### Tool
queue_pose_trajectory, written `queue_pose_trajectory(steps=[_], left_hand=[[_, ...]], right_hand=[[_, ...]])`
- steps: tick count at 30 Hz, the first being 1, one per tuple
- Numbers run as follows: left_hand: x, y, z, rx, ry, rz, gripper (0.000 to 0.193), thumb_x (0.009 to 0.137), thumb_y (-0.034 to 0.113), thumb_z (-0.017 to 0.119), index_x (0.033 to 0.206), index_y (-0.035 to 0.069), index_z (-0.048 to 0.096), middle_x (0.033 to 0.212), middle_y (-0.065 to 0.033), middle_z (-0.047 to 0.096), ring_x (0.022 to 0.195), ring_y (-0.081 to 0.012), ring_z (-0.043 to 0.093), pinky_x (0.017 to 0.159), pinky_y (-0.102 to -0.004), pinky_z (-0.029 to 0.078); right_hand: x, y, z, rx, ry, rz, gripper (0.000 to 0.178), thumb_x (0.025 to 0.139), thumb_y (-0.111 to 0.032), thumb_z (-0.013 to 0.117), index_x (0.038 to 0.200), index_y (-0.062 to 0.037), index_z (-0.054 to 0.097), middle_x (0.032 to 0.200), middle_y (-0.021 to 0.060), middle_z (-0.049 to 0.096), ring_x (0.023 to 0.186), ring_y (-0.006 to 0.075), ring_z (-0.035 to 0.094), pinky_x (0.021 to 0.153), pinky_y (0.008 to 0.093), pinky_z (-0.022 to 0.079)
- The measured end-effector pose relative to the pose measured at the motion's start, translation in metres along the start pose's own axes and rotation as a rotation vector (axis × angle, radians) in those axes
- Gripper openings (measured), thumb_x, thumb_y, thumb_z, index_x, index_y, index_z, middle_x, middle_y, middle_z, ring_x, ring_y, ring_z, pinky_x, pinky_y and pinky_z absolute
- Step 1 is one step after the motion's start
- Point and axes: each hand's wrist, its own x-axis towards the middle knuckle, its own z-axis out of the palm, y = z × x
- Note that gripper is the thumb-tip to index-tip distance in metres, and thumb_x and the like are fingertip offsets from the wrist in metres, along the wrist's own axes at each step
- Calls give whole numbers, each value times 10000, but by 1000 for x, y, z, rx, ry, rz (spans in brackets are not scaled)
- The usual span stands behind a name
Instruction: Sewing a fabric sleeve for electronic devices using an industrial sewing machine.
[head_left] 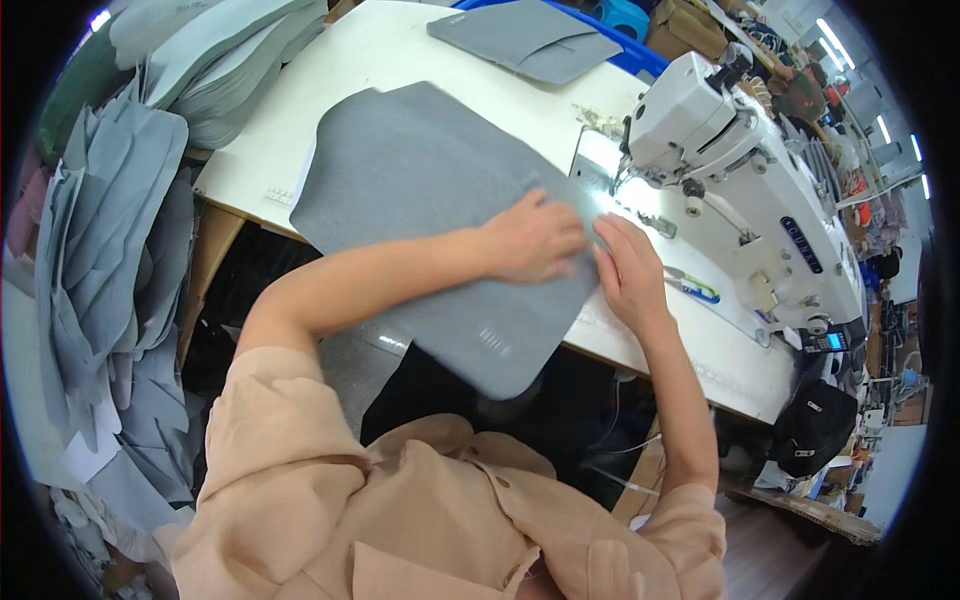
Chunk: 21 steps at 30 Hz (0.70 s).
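Grey panel (410,180) at a sewing machine (690,120), as seen by an onlooker in the room. It lies beneath the left hand (537,238), spreading well to that hand's left; its lower corner hangs past the table (370,40) edge, nearer the body. The left hand is palm-down and half open, fingers loosely bent and slightly blurred, pressing on the panel without closing around it. The right hand (632,270), fingers extended and close together, lies at the panel's right margin; whether it pinches the material cannot be told. Just ahead of the right hand is the lit needle area (615,190); just to its right lies a blue-and-green hand tool (693,286). A second grey panel (525,38) rests well beyond the left hand. The step in hand appears to be guiding the margin toward the needle. The next move would call for flat, even support from the left hand and fine alignment by the right, fingertips clear of the needle.
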Motion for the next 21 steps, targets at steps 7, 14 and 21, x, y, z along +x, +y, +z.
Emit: queue_pose_trajectory(steps=[7,14,21], left_hand=[[-56,49,-54,-210,-32,267,326,750,231,555,1037,80,522,1080,-109,496,1065,-263,454,893,-478,340],[-83,-106,-104,-203,218,-1174,533,748,388,595,1122,16,520,1076,-191,544,952,-302,536,904,-344,364],[-74,-139,-134,-954,-116,-1016,274,719,289,671,894,82,634,854,-47,621,825,-141,555,815,-276,383]], right_hand=[[52,-16,71,413,-199,112,161,745,-7,547,899,-2,590,1017,144,572,913,284,561,773,308,455],[56,-29,89,226,-241,-60,287,793,-112,467,1053,-18,544,1147,135,499,1067,288,465,896,350,385],[52,-32,92,118,-221,-28,435,833,-253,408,1212,-38,416,1282,135,363,1180,293,340,977,389,269]])
